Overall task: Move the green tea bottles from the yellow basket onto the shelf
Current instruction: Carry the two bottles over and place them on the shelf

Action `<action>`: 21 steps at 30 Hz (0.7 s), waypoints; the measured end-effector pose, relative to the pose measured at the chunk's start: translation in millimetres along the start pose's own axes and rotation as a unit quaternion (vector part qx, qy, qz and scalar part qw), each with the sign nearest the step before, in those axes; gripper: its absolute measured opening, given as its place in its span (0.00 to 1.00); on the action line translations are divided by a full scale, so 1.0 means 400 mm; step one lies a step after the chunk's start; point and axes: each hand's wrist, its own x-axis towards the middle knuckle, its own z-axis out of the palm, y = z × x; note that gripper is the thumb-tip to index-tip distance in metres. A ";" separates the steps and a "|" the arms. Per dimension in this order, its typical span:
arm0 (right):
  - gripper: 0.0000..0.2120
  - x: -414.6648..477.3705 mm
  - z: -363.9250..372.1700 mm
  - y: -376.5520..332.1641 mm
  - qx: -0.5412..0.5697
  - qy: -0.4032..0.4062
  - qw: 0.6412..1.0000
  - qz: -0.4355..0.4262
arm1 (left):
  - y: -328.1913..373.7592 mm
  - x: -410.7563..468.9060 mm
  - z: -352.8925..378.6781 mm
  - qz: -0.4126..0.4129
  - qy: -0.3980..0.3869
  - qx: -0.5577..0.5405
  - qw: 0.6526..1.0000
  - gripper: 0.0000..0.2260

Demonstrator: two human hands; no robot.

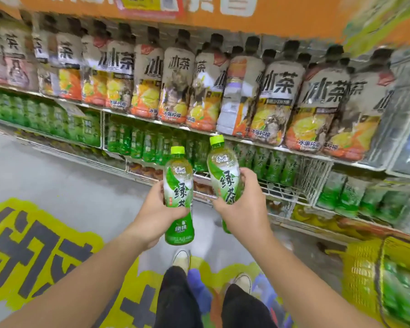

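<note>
The left hand [155,216] is curling its fingers round the first green tea bottle [179,185]; the right hand [244,209] is gripping the second green tea bottle [224,169] likewise; both bottles are hovering just before the wire shelf [282,188]; the yellow basket [362,268] is sitting below-right of it.

One green tea bottle [179,185] upright, second bottle [224,171] tilted (caps on), before shelf [282,190], yellow basket [360,268] lower right

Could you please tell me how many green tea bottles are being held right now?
2. The left bottle is in the left hand; the right bottle is in the right hand. Blurred others fill the shelf and yellow basket.
</note>
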 end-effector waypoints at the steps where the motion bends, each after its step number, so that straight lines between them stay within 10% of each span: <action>1: 0.29 -0.001 0.004 0.023 -0.003 0.011 1.000 0.010 | -0.019 0.023 0.005 -0.010 -0.014 0.010 1.000 0.27; 21: 0.28 0.271 0.083 0.530 -0.010 0.204 0.975 0.090 | -0.223 0.617 0.320 0.087 -0.152 0.169 0.970 0.27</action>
